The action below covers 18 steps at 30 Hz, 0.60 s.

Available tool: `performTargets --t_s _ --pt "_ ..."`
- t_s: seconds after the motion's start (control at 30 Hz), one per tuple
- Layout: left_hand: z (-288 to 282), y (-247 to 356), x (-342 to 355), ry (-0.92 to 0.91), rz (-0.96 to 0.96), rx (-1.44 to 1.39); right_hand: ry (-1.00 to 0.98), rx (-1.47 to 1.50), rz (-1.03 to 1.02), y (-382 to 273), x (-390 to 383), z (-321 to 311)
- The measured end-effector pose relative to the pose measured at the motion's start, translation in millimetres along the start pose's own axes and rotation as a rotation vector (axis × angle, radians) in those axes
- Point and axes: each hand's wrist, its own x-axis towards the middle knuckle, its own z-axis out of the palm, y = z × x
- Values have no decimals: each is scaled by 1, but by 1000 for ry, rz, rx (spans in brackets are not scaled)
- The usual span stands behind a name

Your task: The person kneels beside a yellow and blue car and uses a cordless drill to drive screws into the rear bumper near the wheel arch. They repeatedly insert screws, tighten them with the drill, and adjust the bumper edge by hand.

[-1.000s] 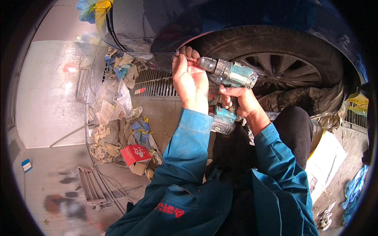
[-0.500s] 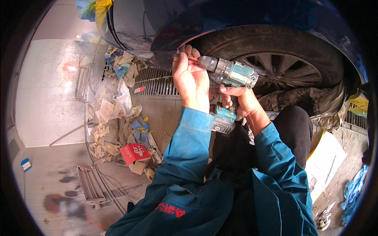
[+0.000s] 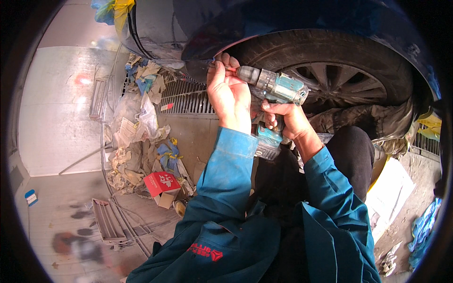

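Note:
My right hand (image 3: 278,115) grips the handle of a teal and black cordless drill (image 3: 288,88), its thumb near the trigger and the battery (image 3: 268,140) below. My left hand (image 3: 225,94), palm up, has its fingers closed around the thin bit (image 3: 230,70) ahead of the chuck, where the bit reaches the lower edge of a dark blue car's body panel (image 3: 198,68) at the front of the wheel arch. The bit's very tip is hidden by my fingers. Behind the drill is the car's wheel (image 3: 330,82), with a dark crumpled cover (image 3: 358,120) below it.
Crumpled paper (image 3: 127,160) and a red carton (image 3: 160,181) lie left of my arms near a floor grate (image 3: 184,99). Cables (image 3: 108,188) run along the floor. A white sheet (image 3: 389,193) and blue plastic (image 3: 422,226) lie at right. My bent knee (image 3: 354,151) is beside the wheel.

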Motion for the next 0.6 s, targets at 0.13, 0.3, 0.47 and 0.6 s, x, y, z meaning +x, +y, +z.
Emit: performTargets --t_s 0.13,0.3,0.47,0.6 --pt "1 -1 0 62 5 13 36 -10 6 0 0 2" --pt "2 -2 1 63 8 38 41 -16 -3 -1 1 6" --pt "3 -1 1 25 -13 27 23 -56 -35 -4 0 9" --pt "2 -1 -1 81 -9 44 38 -60 -33 -5 -1 12"
